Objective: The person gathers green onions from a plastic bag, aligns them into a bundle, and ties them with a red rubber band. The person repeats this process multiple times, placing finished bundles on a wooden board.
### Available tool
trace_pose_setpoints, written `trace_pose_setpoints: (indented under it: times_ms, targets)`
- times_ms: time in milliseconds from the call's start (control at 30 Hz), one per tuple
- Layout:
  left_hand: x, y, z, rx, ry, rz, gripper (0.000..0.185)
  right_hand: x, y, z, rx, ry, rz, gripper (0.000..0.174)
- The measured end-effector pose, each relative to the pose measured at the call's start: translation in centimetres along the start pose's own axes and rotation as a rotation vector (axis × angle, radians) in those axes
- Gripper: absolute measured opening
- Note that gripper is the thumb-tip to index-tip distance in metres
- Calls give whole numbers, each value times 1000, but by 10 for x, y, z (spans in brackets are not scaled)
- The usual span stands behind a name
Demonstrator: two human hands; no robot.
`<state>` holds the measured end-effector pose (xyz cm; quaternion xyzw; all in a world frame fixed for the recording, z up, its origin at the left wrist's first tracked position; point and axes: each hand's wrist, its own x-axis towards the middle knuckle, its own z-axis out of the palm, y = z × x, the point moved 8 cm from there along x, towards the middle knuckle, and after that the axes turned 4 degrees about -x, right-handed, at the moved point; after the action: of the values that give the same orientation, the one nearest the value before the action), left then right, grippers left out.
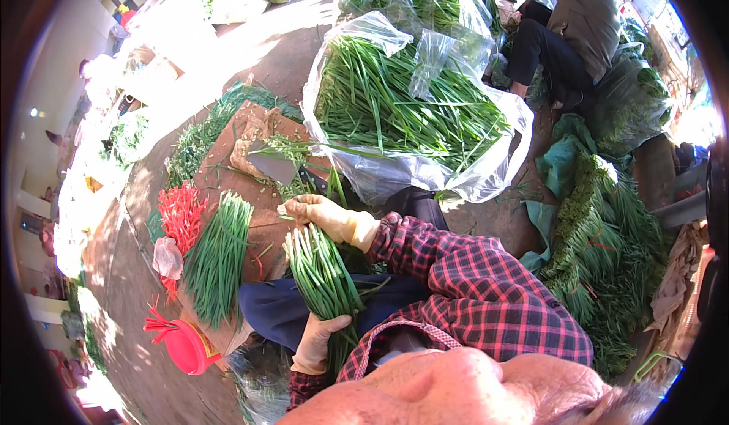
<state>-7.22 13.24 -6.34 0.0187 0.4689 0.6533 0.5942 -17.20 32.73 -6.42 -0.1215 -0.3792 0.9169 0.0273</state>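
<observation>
My left hand, in a pale glove, grips the lower leafy part of a bundle of green garlic chives over my blue-trousered leg. Just above the bundle's pale cut ends is my right hand, gloved too, its fingertips pinched on a small pale-green piece of stalk. Another chive bundle lies on the brown board. A cleaver with a dark handle rests there among trimmings and a crumpled tan cloth. Beside that bundle are red ties.
A large clear plastic bag of loose chives lies open beyond my right hand. A pink-red bucket with red ties stands at lower left. Stacked chive bundles lie at right. A co-worker sits at upper right near filled bags.
</observation>
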Motion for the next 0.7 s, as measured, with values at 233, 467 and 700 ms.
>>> trace_pose_setpoints:
  times_ms: [233, 467, 700]
  targets:
    - [-22, 11, 6, -34, 9, 31, 68, 28, -26, -78, -543, 183, -288, 21]
    - [-48, 27, -40, -121, 341, 327, 62, -41, 43, -68, -1787, -318, 206, 55]
    - [-55, 33, -39, -132, 349, 334, 60, -54, -73, 65, -1335, -98, -666, 38]
